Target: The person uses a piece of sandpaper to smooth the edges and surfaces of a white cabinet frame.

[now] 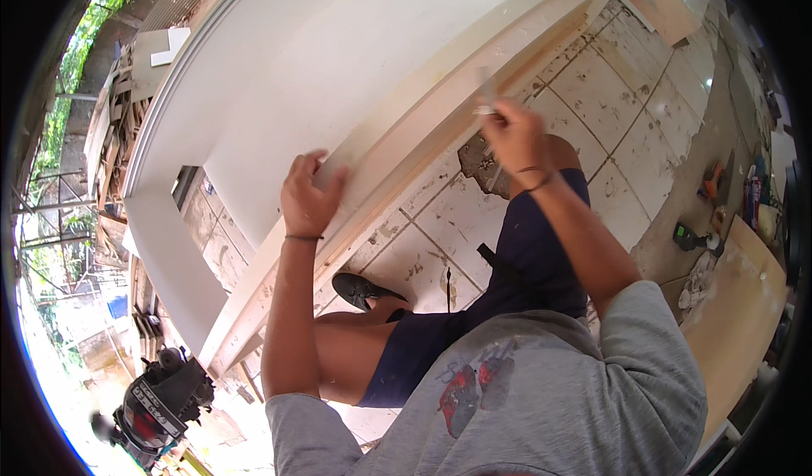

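A large pale wooden frame with a white panel [288, 70] stands tilted in front of me. Its long edge rail [423, 121] runs diagonally from lower left to upper right. My left hand [311, 195] is at the rail, thumb and fingers apart; a greyish patch between them could be shadow. Further up the rail, my right hand [518, 142] is closed around a small flat-bladed tool [485, 87], which looks like a putty knife. Motion blurs that hand and the tool, and I cannot tell whether the blade touches the rail.
A black power tool [161, 408] stands at lower left. Scrap wood [123, 137] is piled at far left. At right, a cordless drill [695, 237] and an orange-handled tool [712, 180] lie on the floor near a plywood sheet [736, 315]. Stained tiles [626, 121] cover the floor.
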`<act>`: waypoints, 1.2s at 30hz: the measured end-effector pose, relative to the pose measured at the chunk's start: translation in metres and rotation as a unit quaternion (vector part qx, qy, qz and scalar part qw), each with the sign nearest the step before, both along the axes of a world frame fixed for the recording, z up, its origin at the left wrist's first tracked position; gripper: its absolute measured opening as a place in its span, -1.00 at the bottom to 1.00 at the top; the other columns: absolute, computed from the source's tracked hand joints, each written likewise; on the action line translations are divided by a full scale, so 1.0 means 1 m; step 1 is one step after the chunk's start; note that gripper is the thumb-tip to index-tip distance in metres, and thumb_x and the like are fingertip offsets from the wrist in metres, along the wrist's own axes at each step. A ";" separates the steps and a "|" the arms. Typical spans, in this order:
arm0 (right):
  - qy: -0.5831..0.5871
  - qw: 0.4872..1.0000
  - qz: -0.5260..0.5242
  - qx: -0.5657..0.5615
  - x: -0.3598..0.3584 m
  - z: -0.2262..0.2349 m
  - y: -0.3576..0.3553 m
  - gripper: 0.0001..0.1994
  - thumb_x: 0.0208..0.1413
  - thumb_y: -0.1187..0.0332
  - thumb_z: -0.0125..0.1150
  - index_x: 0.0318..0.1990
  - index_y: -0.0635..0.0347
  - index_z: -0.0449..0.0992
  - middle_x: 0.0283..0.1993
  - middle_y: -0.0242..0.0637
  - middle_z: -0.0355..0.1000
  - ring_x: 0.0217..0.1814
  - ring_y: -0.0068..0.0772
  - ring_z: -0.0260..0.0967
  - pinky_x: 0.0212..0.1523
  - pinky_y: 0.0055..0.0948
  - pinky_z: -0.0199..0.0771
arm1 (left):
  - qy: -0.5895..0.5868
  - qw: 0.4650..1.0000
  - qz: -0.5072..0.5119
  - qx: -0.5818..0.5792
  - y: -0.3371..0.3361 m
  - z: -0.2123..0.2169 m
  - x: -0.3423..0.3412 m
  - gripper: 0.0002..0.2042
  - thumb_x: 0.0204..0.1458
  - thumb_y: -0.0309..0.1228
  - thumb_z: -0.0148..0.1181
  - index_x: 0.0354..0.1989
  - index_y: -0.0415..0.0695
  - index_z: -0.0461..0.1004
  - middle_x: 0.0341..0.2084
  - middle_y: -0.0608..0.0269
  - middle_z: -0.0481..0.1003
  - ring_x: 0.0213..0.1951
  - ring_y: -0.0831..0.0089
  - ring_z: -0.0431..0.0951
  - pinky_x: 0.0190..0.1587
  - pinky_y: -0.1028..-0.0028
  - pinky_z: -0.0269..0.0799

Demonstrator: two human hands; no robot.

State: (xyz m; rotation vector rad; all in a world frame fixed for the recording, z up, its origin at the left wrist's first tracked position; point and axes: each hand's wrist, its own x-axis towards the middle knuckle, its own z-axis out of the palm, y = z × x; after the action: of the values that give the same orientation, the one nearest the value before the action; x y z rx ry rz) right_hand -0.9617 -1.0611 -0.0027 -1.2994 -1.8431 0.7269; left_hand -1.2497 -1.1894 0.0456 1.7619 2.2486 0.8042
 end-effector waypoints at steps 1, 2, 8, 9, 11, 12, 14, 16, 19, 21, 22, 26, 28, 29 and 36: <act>0.019 0.998 -0.025 -0.052 0.025 0.007 0.004 -0.82 -0.01 0.40 0.20 -0.22 0.13 0.59 -0.45 -0.27 0.52 -0.41 -0.37 0.49 -0.37 -0.43 0.44 | 0.006 1.000 -0.006 -0.001 0.000 0.000 0.002 -0.68 -0.10 -0.28 0.31 -0.23 -0.22 0.50 -0.47 0.14 0.48 -0.40 0.23 0.52 -0.32 0.37 0.43; 0.040 0.992 -0.047 -0.105 0.047 0.010 0.007 -0.81 0.00 0.40 0.22 -0.20 0.15 0.59 -0.48 -0.27 0.51 -0.44 -0.46 0.48 -0.38 -0.48 0.42 | 0.033 0.999 -0.006 0.009 -0.001 0.001 0.003 -0.67 -0.12 -0.25 0.33 -0.25 -0.20 0.51 -0.43 0.16 0.47 -0.38 0.22 0.51 -0.33 0.35 0.43; 0.135 0.970 -0.135 -0.151 0.116 -0.050 -0.004 -0.77 0.00 0.43 0.22 -0.15 0.26 0.57 -0.52 -0.38 0.44 -0.48 -0.65 0.29 -0.39 -0.62 0.29 | 0.133 0.985 -0.082 0.077 0.055 -0.001 0.048 -0.77 -0.13 -0.28 0.34 -0.31 -0.07 0.51 -0.26 0.22 0.46 -0.30 0.17 0.52 -0.28 0.31 0.46; 0.137 0.969 -0.134 -0.154 0.117 -0.054 -0.008 -0.77 0.00 0.43 0.22 -0.15 0.26 0.57 -0.52 -0.38 0.44 -0.48 -0.65 0.29 -0.39 -0.62 0.29 | 0.138 0.981 -0.105 0.089 0.073 -0.003 0.058 -0.79 -0.11 -0.29 0.33 -0.33 -0.07 0.51 -0.28 0.23 0.46 -0.30 0.19 0.52 -0.29 0.31 0.46; 0.111 0.968 -0.145 -0.172 0.112 -0.061 -0.017 -0.76 0.01 0.43 0.21 -0.14 0.27 0.57 -0.52 -0.42 0.44 -0.49 -0.70 0.21 -0.39 -0.64 0.24 | 0.154 0.972 -0.139 0.107 0.109 -0.006 0.079 -0.83 -0.10 -0.30 0.31 -0.37 -0.06 0.50 -0.32 0.26 0.46 -0.30 0.23 0.52 -0.30 0.31 0.46; 0.146 0.964 -0.138 -0.177 0.107 -0.056 -0.020 -0.75 0.02 0.43 0.20 -0.13 0.25 0.57 -0.53 -0.42 0.43 -0.49 -0.72 0.21 -0.39 -0.65 0.23 | 0.161 0.969 -0.152 0.113 0.123 -0.006 0.089 -0.85 -0.09 -0.31 0.30 -0.40 -0.05 0.50 -0.35 0.29 0.47 -0.30 0.26 0.52 -0.30 0.31 0.46; 0.163 0.960 -0.128 -0.190 0.109 -0.063 -0.022 -0.76 0.02 0.43 0.20 -0.12 0.25 0.56 -0.51 -0.42 0.44 -0.47 -0.73 0.24 -0.37 -0.65 0.25 | 0.168 0.969 -0.147 0.110 0.149 -0.004 0.109 -0.86 -0.09 -0.31 0.29 -0.44 -0.05 0.49 -0.37 0.31 0.47 -0.32 0.27 0.52 -0.31 0.30 0.46; 0.174 0.956 -0.128 -0.197 0.114 -0.067 -0.024 -0.76 0.02 0.43 0.20 -0.12 0.25 0.56 -0.49 -0.42 0.46 -0.45 -0.74 0.28 -0.35 -0.66 0.27 | 0.176 0.966 -0.143 0.125 0.167 -0.006 0.125 -0.87 -0.09 -0.33 0.27 -0.53 -0.06 0.47 -0.39 0.34 0.47 -0.34 0.30 0.52 -0.32 0.29 0.45; 0.286 0.931 -0.114 -0.197 0.117 -0.072 -0.026 -0.76 0.03 0.43 0.20 -0.12 0.23 0.56 -0.46 -0.45 0.48 -0.42 -0.74 0.33 -0.34 -0.66 0.31 | 0.172 0.963 -0.146 0.145 0.173 -0.010 0.133 -0.86 -0.08 -0.34 0.26 -0.55 -0.07 0.45 -0.40 0.33 0.47 -0.35 0.30 0.52 -0.33 0.29 0.45; 0.220 0.948 -0.094 -0.210 0.113 -0.072 -0.029 -0.77 0.03 0.43 0.22 -0.12 0.21 0.56 -0.43 -0.45 0.49 -0.43 -0.75 0.32 -0.37 -0.65 0.32 | 0.169 0.965 -0.148 0.136 0.172 -0.015 0.130 -0.86 -0.07 -0.34 0.26 -0.54 -0.08 0.45 -0.40 0.31 0.47 -0.36 0.27 0.51 -0.33 0.30 0.45; 0.211 0.951 -0.084 -0.209 0.109 -0.068 -0.031 -0.79 0.02 0.43 0.23 -0.15 0.20 0.56 -0.44 -0.42 0.49 -0.45 -0.72 0.33 -0.40 -0.64 0.33 | 0.169 0.964 -0.152 0.135 0.172 -0.017 0.129 -0.85 -0.07 -0.34 0.26 -0.54 -0.08 0.45 -0.41 0.28 0.46 -0.36 0.23 0.51 -0.33 0.31 0.45; 0.172 0.965 -0.053 -0.191 0.104 -0.057 -0.028 -0.83 0.03 0.42 0.23 -0.20 0.20 0.56 -0.45 -0.38 0.49 -0.49 -0.64 0.35 -0.42 -0.62 0.34 | 0.100 0.976 -0.130 0.141 0.175 -0.013 0.128 -0.81 -0.07 -0.33 0.26 -0.36 -0.15 0.47 -0.35 0.12 0.46 -0.29 0.18 0.50 -0.22 0.29 0.45; 0.189 0.962 -0.045 -0.191 0.102 -0.059 -0.027 -0.83 0.03 0.42 0.23 -0.20 0.20 0.56 -0.45 -0.38 0.49 -0.48 -0.64 0.36 -0.41 -0.62 0.35 | 0.043 0.982 -0.103 0.151 0.175 -0.013 0.126 -0.76 -0.07 -0.33 0.26 -0.27 -0.18 0.48 -0.31 0.08 0.46 -0.23 0.19 0.49 -0.14 0.27 0.44; 0.206 0.958 -0.039 -0.195 0.101 -0.061 -0.026 -0.84 0.03 0.42 0.23 -0.21 0.21 0.56 -0.44 -0.38 0.49 -0.47 -0.64 0.38 -0.41 -0.62 0.36 | 0.040 0.987 -0.114 0.106 0.175 -0.014 0.121 -0.67 -0.07 -0.31 0.26 -0.17 -0.24 0.44 -0.27 0.02 0.46 -0.20 0.15 0.49 -0.10 0.26 0.42; 0.268 0.936 0.002 -0.227 0.111 -0.073 -0.033 -0.83 0.05 0.40 0.25 -0.20 0.21 0.58 -0.37 -0.39 0.50 -0.40 -0.71 0.37 -0.37 -0.61 0.37 | 0.086 0.987 -0.138 -0.005 0.174 -0.013 0.110 -0.53 -0.04 -0.22 0.25 -0.04 -0.33 0.41 -0.15 -0.05 0.47 -0.10 0.09 0.49 -0.04 0.28 0.41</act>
State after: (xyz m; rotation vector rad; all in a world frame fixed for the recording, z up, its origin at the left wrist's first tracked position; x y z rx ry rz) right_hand -0.8510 -1.0942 -0.0753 -1.2059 -1.2728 1.4149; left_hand -1.1402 -1.0158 0.0325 2.1496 2.0341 0.6045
